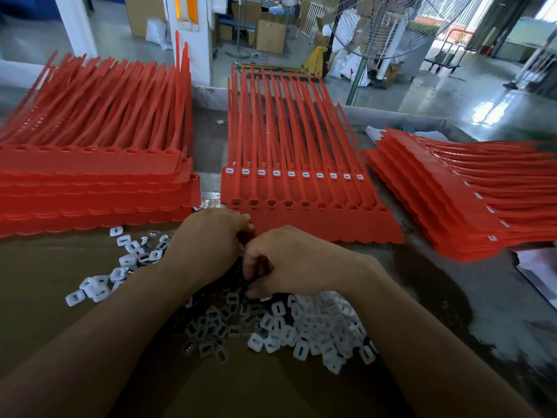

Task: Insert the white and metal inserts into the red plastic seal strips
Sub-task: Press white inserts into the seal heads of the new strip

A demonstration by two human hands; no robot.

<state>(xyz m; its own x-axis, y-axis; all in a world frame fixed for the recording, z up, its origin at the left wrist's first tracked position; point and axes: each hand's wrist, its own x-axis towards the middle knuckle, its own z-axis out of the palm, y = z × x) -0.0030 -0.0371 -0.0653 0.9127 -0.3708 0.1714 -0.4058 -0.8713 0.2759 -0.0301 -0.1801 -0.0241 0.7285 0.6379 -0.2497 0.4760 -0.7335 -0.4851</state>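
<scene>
A mat of joined red seal strips lies in front of me, tails pointing away. The strips on the left of its near row hold metal-faced inserts; the sockets to the right look empty. The row behind shows white inserts. A loose pile of white and metal inserts covers the cardboard below my hands. My left hand has curled fingers at the mat's near left corner. My right hand curls over the pile, fingertips down among the inserts. What either hand holds is hidden.
A tall stack of red strip mats sits at the left, another stack with white inserts at the right. White paper lies far right. Beyond the table edge stand a fan and cardboard boxes.
</scene>
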